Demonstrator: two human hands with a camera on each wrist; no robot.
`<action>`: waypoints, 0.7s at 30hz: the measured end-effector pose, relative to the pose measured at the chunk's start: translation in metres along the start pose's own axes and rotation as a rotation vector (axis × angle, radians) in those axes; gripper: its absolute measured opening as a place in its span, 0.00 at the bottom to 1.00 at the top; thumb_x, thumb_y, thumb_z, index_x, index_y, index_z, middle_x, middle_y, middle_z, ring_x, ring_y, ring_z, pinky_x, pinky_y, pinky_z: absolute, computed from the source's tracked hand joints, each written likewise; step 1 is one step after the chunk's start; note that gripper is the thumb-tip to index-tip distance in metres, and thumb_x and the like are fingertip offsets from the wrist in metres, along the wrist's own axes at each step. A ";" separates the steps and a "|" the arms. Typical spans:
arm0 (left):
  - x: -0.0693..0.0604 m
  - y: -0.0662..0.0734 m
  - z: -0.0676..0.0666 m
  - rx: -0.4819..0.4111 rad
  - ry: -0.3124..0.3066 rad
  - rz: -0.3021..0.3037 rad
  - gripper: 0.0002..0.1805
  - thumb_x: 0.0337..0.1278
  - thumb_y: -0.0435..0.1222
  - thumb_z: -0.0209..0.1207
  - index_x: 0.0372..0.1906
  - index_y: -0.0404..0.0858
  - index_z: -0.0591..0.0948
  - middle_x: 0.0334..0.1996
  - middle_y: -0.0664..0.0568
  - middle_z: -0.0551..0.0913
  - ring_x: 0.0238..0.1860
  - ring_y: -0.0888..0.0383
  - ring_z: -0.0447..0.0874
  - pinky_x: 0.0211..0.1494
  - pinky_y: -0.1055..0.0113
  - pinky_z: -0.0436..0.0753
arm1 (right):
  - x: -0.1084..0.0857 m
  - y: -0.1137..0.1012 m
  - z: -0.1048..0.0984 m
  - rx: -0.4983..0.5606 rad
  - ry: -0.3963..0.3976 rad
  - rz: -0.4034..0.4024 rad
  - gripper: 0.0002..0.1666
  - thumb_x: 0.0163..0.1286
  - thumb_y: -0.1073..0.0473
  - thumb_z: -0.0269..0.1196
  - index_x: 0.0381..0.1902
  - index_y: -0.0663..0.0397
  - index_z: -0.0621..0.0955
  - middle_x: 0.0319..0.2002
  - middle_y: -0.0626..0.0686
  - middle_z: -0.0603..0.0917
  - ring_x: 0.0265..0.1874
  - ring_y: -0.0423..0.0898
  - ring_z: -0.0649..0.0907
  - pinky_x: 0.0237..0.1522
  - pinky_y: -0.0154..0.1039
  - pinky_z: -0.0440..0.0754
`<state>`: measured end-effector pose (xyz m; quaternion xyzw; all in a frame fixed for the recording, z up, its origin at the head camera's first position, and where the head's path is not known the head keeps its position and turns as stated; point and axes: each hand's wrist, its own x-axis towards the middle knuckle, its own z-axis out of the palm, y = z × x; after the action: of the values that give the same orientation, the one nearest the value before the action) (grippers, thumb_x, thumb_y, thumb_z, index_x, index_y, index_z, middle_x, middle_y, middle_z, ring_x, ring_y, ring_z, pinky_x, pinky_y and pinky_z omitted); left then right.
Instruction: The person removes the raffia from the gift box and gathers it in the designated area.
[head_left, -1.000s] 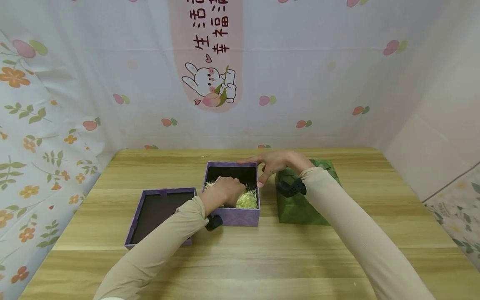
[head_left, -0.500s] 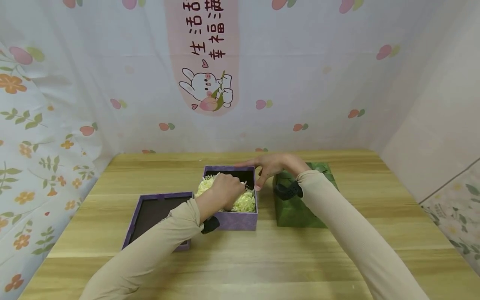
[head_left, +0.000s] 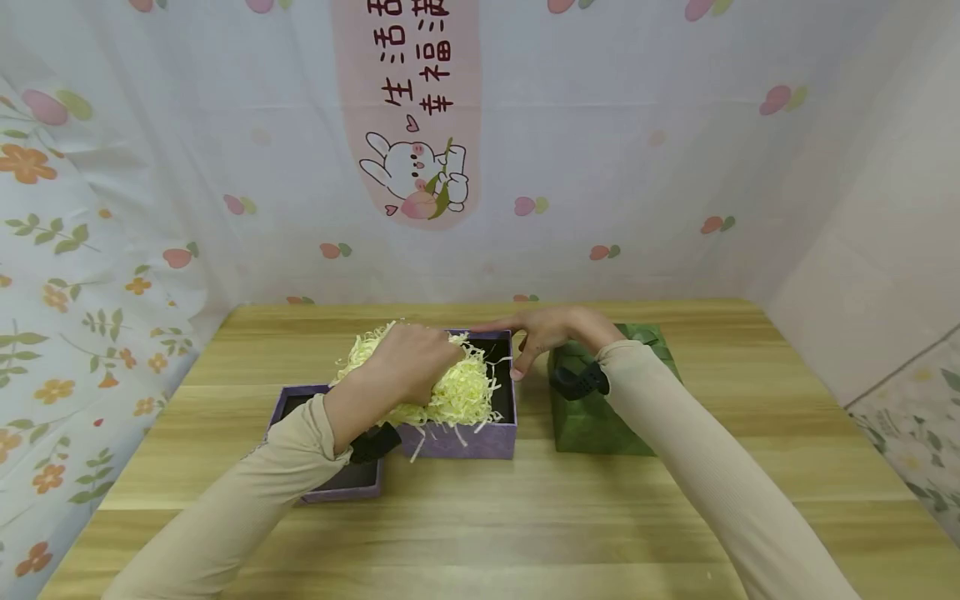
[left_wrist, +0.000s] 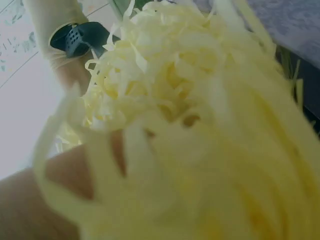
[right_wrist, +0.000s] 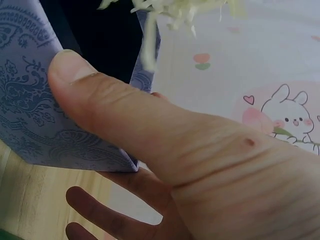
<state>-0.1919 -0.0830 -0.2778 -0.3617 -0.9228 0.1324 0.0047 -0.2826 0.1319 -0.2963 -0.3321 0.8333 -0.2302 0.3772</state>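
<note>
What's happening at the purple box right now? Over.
Left hand holding yellow shredded paper over purple box. Right hand touching the box's right side. Nothing visibly blocking the paper.

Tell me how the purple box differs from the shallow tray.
The purple box has tall walls; the shallow tray has low ones. The right hand touches the box, while the left arm crosses over the tray. Shredded paper droops over the box's front wall, not the tray's. Both are purple outside and dark inside.

Head view looks forward-down; both close wrist views share yellow shreds [left_wrist: 165,75].
</note>
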 end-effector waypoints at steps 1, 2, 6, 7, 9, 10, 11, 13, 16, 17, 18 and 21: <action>-0.002 -0.002 0.000 -0.007 0.012 0.000 0.16 0.31 0.22 0.58 0.27 0.46 0.77 0.19 0.58 0.70 0.21 0.60 0.69 0.20 0.67 0.74 | 0.000 0.000 -0.001 -0.008 0.000 -0.005 0.54 0.55 0.58 0.70 0.74 0.38 0.53 0.73 0.52 0.48 0.56 0.57 0.72 0.55 0.45 0.71; -0.004 -0.003 0.000 -0.015 0.020 -0.002 0.16 0.31 0.22 0.59 0.26 0.46 0.76 0.19 0.58 0.70 0.21 0.60 0.69 0.20 0.67 0.73 | -0.001 0.000 -0.002 -0.014 -0.001 -0.004 0.54 0.55 0.58 0.70 0.74 0.38 0.53 0.73 0.52 0.48 0.57 0.56 0.72 0.55 0.45 0.71; -0.014 -0.008 -0.002 -0.055 0.037 -0.009 0.16 0.32 0.22 0.60 0.29 0.45 0.77 0.21 0.57 0.72 0.22 0.59 0.69 0.20 0.67 0.73 | -0.001 -0.001 -0.004 -0.022 -0.013 0.011 0.54 0.56 0.57 0.70 0.73 0.35 0.52 0.73 0.50 0.47 0.56 0.51 0.73 0.57 0.45 0.69; -0.017 -0.010 -0.002 -0.063 0.040 -0.013 0.16 0.33 0.22 0.62 0.30 0.45 0.78 0.23 0.56 0.73 0.23 0.58 0.70 0.20 0.66 0.73 | -0.001 -0.001 -0.003 -0.018 -0.016 0.015 0.54 0.55 0.57 0.70 0.73 0.34 0.53 0.73 0.49 0.47 0.55 0.51 0.74 0.57 0.45 0.69; -0.023 -0.012 -0.002 -0.073 0.042 -0.021 0.17 0.33 0.24 0.64 0.33 0.44 0.79 0.25 0.55 0.74 0.24 0.57 0.72 0.22 0.64 0.75 | 0.000 0.000 -0.002 -0.022 -0.016 0.016 0.55 0.55 0.57 0.71 0.73 0.34 0.53 0.73 0.49 0.47 0.54 0.49 0.74 0.58 0.46 0.68; -0.026 -0.014 -0.003 -0.079 0.045 -0.026 0.18 0.33 0.25 0.66 0.35 0.44 0.79 0.26 0.54 0.75 0.25 0.56 0.73 0.23 0.63 0.75 | 0.000 0.000 -0.002 -0.028 -0.014 0.015 0.55 0.55 0.57 0.71 0.73 0.34 0.53 0.73 0.49 0.47 0.54 0.48 0.74 0.58 0.46 0.67; -0.028 -0.015 -0.003 -0.085 0.048 -0.031 0.18 0.33 0.26 0.68 0.36 0.44 0.79 0.27 0.54 0.75 0.26 0.56 0.74 0.24 0.62 0.76 | 0.000 0.001 -0.001 -0.026 -0.014 0.013 0.55 0.55 0.57 0.71 0.73 0.34 0.53 0.73 0.49 0.47 0.53 0.49 0.74 0.58 0.46 0.67; -0.033 -0.018 -0.005 -0.106 0.047 -0.039 0.20 0.32 0.27 0.69 0.37 0.43 0.79 0.27 0.54 0.75 0.27 0.55 0.74 0.26 0.61 0.77 | 0.000 0.002 -0.001 -0.026 -0.019 0.007 0.55 0.55 0.58 0.71 0.73 0.35 0.52 0.73 0.49 0.47 0.52 0.49 0.75 0.59 0.46 0.67; -0.041 -0.022 -0.006 -0.137 0.054 -0.051 0.21 0.30 0.26 0.70 0.36 0.43 0.78 0.27 0.54 0.75 0.27 0.54 0.74 0.25 0.60 0.76 | -0.001 0.004 -0.001 -0.031 -0.018 -0.003 0.55 0.55 0.58 0.71 0.73 0.36 0.52 0.73 0.50 0.46 0.56 0.49 0.72 0.59 0.46 0.66; -0.044 -0.024 -0.006 -0.148 0.056 -0.057 0.21 0.29 0.26 0.70 0.36 0.43 0.78 0.27 0.54 0.74 0.26 0.54 0.73 0.25 0.61 0.76 | -0.001 0.004 -0.001 -0.026 -0.017 -0.008 0.55 0.55 0.58 0.70 0.74 0.37 0.52 0.73 0.50 0.46 0.59 0.50 0.69 0.59 0.46 0.66; -0.048 -0.026 -0.007 -0.157 0.058 -0.062 0.22 0.29 0.25 0.70 0.37 0.43 0.78 0.27 0.54 0.75 0.26 0.54 0.74 0.24 0.61 0.75 | 0.000 0.003 -0.002 -0.023 -0.017 -0.008 0.54 0.56 0.58 0.70 0.74 0.37 0.52 0.73 0.51 0.46 0.62 0.49 0.66 0.60 0.47 0.65; -0.059 -0.032 -0.005 -0.189 0.067 -0.093 0.23 0.25 0.25 0.71 0.35 0.43 0.78 0.26 0.55 0.74 0.26 0.54 0.73 0.22 0.62 0.74 | 0.000 0.002 -0.001 -0.034 -0.016 -0.006 0.54 0.56 0.57 0.70 0.74 0.37 0.52 0.73 0.51 0.46 0.68 0.49 0.55 0.62 0.49 0.62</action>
<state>-0.1690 -0.1437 -0.2597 -0.3217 -0.9463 0.0320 0.0075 -0.2848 0.1334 -0.2972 -0.3428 0.8331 -0.2148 0.3773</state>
